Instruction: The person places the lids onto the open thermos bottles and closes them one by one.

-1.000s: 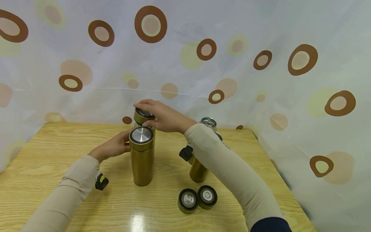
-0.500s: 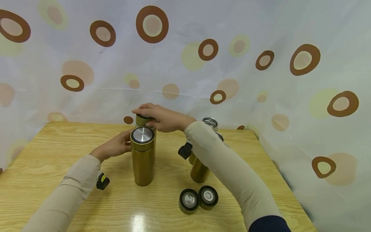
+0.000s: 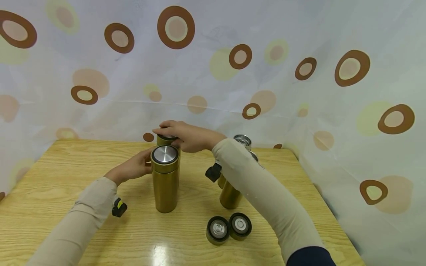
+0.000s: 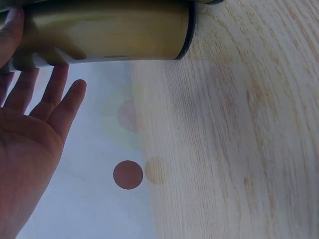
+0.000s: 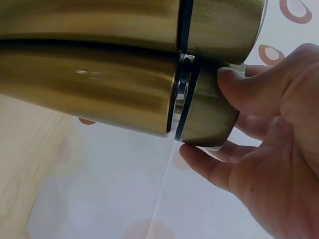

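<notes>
Two gold thermoses stand one behind the other left of centre. The front thermos (image 3: 165, 190) has its steel-topped lid on. My left hand (image 3: 133, 168) holds the body of the rear thermos (image 4: 119, 32), thumb on one side and fingers on the other. On top of that thermos, my right hand (image 3: 191, 136) grips the gold lid (image 5: 212, 107) between thumb and fingers. A narrow strip of steel neck (image 5: 179, 97) shows between lid and body in the right wrist view. Most of the rear thermos is hidden behind the front one in the head view.
Partly behind my right sleeve stand two more gold thermoses; the rear one's open steel mouth (image 3: 243, 140) shows, and the front one's body (image 3: 230, 195). Two lids (image 3: 217, 229) lie underside up near the table's front. A patterned sheet (image 3: 206, 74) hangs behind the wooden table (image 3: 83, 159).
The right hand and the lid have come down onto the rear thermos, mostly in the first half second. The left hand keeps its hold. The whole view has shifted slightly.
</notes>
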A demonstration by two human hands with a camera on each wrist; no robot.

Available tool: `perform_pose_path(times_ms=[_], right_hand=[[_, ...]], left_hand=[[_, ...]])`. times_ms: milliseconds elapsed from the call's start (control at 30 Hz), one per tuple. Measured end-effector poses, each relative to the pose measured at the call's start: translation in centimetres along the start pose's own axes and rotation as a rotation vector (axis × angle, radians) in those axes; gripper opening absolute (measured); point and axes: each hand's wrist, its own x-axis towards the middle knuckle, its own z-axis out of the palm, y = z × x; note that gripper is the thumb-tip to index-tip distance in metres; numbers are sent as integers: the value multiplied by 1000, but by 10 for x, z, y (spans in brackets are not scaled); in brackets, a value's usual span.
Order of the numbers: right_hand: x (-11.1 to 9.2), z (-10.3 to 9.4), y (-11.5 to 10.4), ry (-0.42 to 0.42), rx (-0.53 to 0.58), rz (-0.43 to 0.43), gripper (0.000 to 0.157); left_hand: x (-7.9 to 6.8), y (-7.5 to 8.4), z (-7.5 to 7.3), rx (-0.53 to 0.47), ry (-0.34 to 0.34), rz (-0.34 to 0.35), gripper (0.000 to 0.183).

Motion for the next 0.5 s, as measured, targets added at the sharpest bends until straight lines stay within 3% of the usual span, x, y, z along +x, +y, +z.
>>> perform_pose_path(times_ms=[500], right_hand=[[-2,-1,-3,2,-50,3,63]], left_hand=[[1,-1,1,15,7,8,65]])
